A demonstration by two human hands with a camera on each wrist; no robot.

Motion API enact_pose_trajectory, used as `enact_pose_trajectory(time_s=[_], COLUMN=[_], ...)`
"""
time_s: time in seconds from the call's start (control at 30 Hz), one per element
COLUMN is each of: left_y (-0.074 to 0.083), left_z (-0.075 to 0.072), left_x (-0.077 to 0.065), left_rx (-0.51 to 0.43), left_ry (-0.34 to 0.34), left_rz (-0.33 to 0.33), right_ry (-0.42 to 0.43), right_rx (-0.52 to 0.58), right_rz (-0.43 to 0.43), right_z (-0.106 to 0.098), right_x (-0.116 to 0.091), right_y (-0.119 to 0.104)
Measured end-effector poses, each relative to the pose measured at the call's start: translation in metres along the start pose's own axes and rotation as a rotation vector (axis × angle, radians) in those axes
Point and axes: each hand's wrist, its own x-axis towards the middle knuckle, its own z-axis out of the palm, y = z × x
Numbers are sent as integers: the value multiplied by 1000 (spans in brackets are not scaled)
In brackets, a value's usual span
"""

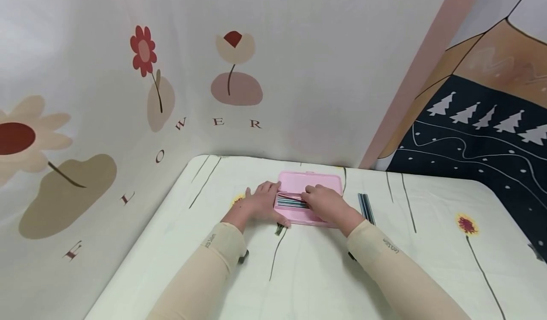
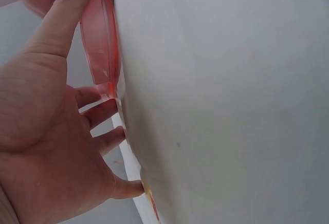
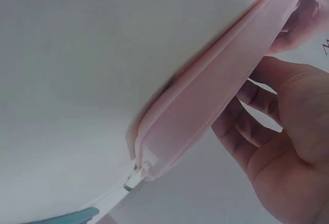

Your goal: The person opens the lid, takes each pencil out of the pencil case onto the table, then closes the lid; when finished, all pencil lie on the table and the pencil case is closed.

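Flower-printed drapes rise behind a cloth-covered table, where a person works bare-handed near the far edge. The left hand braces the left end of an open pink case, fingers spread apart and thumb at its near left corner, seemingly to keep the case from sliding. Its lid lies back toward the table's far edge, leaving the compartment accessible; slim sticks lie lengthwise inside, in line with the case's long shape. Over the right half, the right hand reaches in with fingers bent; whether they pinch a stick cannot be told, as the case wall and the hand itself hide the tips. Between the case and the table's right edge, loose sticks lie side by side, perhaps placed there for easy reach. Beyond the far right corner hangs a navy panel printed with pale trees.
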Motion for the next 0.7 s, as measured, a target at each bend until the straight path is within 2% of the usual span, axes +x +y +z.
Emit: enact_pose_trajectory(time_s=[0.2,0.4,0.53,0.7], left_y=[0,1,2,1], left_z=[-1,1,0,0], left_x=[0,0,0,0], left_rx=[-1,0,3,-5], left_ry=[-2,-2,3,9], left_rz=[3,2,-1,-5], right_ry=[8,-4,-8,-22], right_rx=[-114,-151,-94,53], right_rz=[-48,1,85,203], right_z=[-5,-14,-22,-30], right_x=[-5,-14,-24,-37], right_y=[-2,-6,-8,-6])
